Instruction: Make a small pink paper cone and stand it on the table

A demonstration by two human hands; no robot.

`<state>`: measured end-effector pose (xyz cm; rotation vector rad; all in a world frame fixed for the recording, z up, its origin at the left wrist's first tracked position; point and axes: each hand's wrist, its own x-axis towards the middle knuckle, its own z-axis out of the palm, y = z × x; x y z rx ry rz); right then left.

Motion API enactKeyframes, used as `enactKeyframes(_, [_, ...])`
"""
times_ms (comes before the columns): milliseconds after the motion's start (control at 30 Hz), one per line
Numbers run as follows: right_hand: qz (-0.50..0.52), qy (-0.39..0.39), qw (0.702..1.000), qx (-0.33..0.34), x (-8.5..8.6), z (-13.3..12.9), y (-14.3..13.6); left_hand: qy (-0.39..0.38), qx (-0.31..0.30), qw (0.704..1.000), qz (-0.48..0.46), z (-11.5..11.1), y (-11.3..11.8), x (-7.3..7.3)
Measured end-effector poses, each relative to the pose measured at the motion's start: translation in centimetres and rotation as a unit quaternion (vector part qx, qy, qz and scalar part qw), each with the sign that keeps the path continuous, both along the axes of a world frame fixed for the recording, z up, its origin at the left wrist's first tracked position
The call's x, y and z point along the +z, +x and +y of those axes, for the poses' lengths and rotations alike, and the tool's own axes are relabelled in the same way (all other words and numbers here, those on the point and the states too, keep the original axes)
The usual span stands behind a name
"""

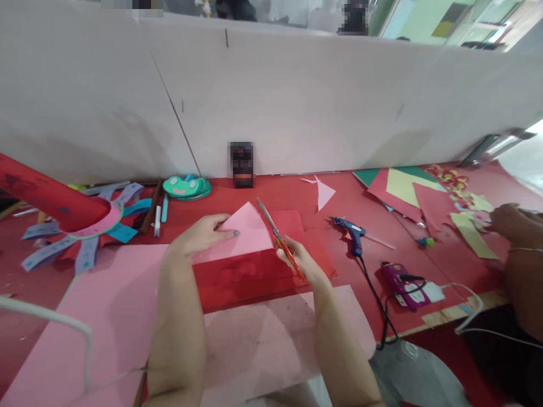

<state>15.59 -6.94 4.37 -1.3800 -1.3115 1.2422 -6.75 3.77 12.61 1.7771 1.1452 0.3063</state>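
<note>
My left hand (207, 234) grips a piece of pink paper (248, 232) by its left side, thumb on top and fingers at the back edge. My right hand (297, 260) is closed round the orange handles of a pair of scissors (271, 222). The blades point up and away, lying along the right edge of the pink paper. Beneath them lies red paper (241, 282). I cannot tell whether the blades are apart.
Right of the scissors lie a blue glue gun (351, 232), a pink paper scrap (324, 194) and a purple power box (403, 285) with cables. Coloured sheets (407, 195) lie beyond, near another person's hand (515, 226). Green frog cutouts (186, 187) and a red tube (51, 195) are leftward.
</note>
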Motion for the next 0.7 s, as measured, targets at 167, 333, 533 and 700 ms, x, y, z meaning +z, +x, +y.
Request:
enactKeyframes(167, [-0.022, -0.013, 1.0, -0.005, 0.16, 0.14, 0.17, -0.002, 0.001, 1.0, 0.012, -0.05, -0.07, 0.26])
enactKeyframes(333, [-0.041, -0.014, 0.999, 0.001, -0.18, 0.29, 0.28, -0.008, -0.01, 1.0, 0.009, -0.11, 0.06, 0.45])
enactKeyframes(533, [-0.064, -0.014, 0.998, -0.007, 0.11, 0.28, 0.27, 0.001, -0.022, 1.0, 0.021, -0.14, 0.29, 0.51])
enactKeyframes(700, [-0.067, -0.027, 0.997, -0.017, 0.35, 0.24, 0.2, -0.001, -0.025, 0.999, 0.021, -0.1, 0.31, 0.32])
